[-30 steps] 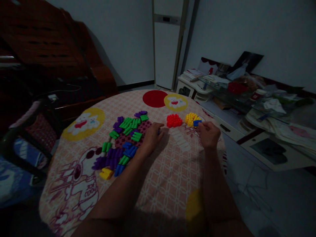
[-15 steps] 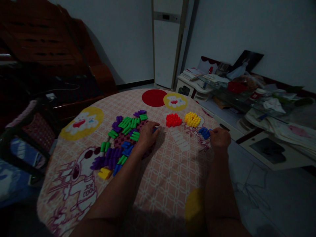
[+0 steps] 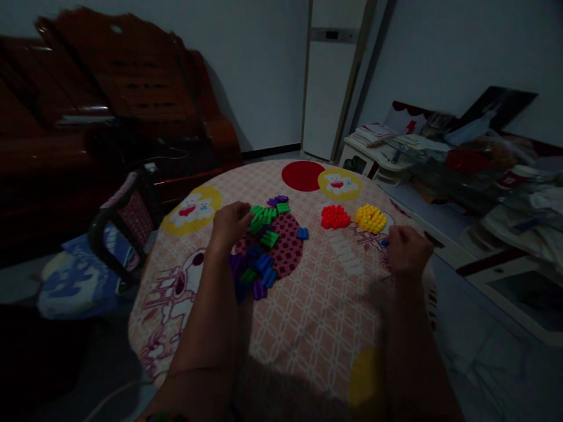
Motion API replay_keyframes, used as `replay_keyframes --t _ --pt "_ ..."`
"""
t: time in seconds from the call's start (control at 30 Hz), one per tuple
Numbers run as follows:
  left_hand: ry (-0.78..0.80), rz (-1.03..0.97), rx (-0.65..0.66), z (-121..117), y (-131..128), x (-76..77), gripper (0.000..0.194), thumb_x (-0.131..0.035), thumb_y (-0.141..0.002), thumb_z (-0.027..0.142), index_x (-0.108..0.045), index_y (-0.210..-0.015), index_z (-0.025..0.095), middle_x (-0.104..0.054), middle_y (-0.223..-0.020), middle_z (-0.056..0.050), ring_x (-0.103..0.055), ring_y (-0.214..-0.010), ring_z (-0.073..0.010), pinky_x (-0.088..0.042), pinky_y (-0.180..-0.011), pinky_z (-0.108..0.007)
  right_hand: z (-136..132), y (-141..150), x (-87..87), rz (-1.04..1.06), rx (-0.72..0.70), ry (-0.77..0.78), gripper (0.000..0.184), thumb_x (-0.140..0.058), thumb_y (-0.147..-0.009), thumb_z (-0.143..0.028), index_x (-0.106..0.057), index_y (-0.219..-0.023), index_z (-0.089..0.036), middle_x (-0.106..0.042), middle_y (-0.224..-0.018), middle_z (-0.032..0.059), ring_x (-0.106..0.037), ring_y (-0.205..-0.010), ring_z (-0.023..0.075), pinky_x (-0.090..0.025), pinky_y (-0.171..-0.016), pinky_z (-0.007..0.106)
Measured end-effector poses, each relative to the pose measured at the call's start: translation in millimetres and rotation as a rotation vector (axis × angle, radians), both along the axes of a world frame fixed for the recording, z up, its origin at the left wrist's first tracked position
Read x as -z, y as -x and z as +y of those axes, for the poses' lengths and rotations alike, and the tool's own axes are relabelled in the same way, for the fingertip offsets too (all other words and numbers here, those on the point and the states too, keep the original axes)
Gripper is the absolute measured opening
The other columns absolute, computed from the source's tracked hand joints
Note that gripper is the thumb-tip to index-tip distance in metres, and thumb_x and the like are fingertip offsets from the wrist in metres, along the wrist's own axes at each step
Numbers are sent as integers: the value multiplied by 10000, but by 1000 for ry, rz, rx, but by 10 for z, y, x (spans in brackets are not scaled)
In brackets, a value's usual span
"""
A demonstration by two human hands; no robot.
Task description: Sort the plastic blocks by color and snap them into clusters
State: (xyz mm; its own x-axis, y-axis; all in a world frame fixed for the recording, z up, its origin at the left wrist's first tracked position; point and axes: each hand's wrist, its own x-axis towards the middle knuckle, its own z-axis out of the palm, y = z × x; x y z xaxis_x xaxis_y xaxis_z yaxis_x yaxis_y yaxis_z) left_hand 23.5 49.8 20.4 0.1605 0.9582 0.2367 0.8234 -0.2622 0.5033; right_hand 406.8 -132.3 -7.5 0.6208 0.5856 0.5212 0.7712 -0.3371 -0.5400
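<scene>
My left hand [image 3: 231, 225] is over the left side of the pile, loosely bent, its thumb and fingers apart beside the green building blocks [image 3: 263, 217]. I see nothing held in it, though its palm is hidden. Below its wrist lie purple blocks [image 3: 259, 290] and blue blocks [image 3: 264, 264], partly covered by my forearm. A single blue block [image 3: 302, 233] sits apart on the dark red printed circle. My right hand [image 3: 409, 249] is closed at the table's right side, with a bit of blue block [image 3: 385, 241] showing at its fingertips; the rest is hidden.
A red block cluster [image 3: 335, 217] and a yellow block cluster [image 3: 370, 218] stand left of my right hand on the patterned tablecloth [image 3: 299, 328]. A chair [image 3: 118, 228] is at the left, a wooden bench [image 3: 145, 105] behind. A cluttered cabinet [image 3: 422, 187] stands right.
My left hand has moved left from the blue block, which now lies uncovered, to the green blocks. My right hand now hides most of the blue blocks it touched. The view has swung left.
</scene>
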Motion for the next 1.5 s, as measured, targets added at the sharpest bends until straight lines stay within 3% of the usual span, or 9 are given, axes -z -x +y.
replay_keyframes --t 0.2,0.4,0.6,0.73,0.87,1.0,1.13,1.23,1.5 --pt "175 187 114 122 334 208 166 -664 -774 360 -758 -811 228 -760 -763 -44 -698 -752 -224 -506 -657 -279 247 637 109 138 -450 55 345 -480 -902 -456 -683 -777 -206 -698 -696 52 -625 -635 181 -453 -643 280" --pt "-25 201 -91 208 384 419 233 -709 -754 362 -744 -931 214 -760 -885 -85 -703 -827 -248 -539 -720 -317 275 792 201 143 -582 142 335 -488 -914 -432 -708 -813 -201 -694 -687 40 -624 -612 170 -440 -616 272" --pt "168 115 -15 159 304 404 254 -715 -762 325 -776 -977 203 -781 -968 -81 -718 -910 -258 -549 -808 -325 293 920 265 222 -716 145 300 -527 -923 -396 -734 -876 -184 -711 -721 43 -660 -644 181 -496 -635 281" --pt "254 -105 165 104 169 308 298 -686 -799 330 -782 -1046 195 -789 -1008 -51 -720 -957 -228 -552 -861 -291 261 1330 290 218 -1007 201 320 -561 -953 -351 -714 -1198 -212 -769 -1059 81 -727 -894 209 -571 -828 337" --pt "278 -271 168 74 155 263 346 -658 -819 339 -756 -1098 160 -777 -902 -48 -720 -836 -210 -574 -774 -295 247 1803 364 26 -1222 268 543 -566 -990 -372 -488 -1514 -257 -559 -1498 119 -547 -1353 267 -456 -1126 460" --pt "318 -319 160 56 181 226 357 -651 -820 341 -738 -1096 132 -754 -845 -53 -710 -724 -190 -563 -683 -281 294 2060 442 -167 -1229 326 563 -610 -975 -385 -485 -1515 -285 -375 -1633 136 -421 -1449 334 -386 -1162 560" --pt "315 -335 162 56 181 214 368 -644 -825 351 -731 -1109 134 -742 -816 -43 -698 -685 -177 -550 -665 -274 306 2029 445 -208 -1188 316 317 -571 -994 -332 -653 -1280 -225 -511 -1511 148 -525 -1330 308 -448 -1098 512" --pt "290 -322 163 72 185 235 367 -649 -823 353 -739 -1108 140 -746 -809 -38 -696 -715 -177 -550 -695 -273 288 1900 407 -180 -1109 326 203 -548 -990 -259 -668 -1140 -192 -634 -1303 143 -601 -1170 271 -495 -1018 446" --pt "282 -98 226 39 79 166 328 -669 -818 299 -764 -1098 156 -765 -849 -45 -696 -771 -194 -525 -715 -268 242 1518 281 -299 -860 470 239 -577 -925 -182 -666 -1145 -206 -656 -1079 124 -573 -1046 276 -468 -939 406"
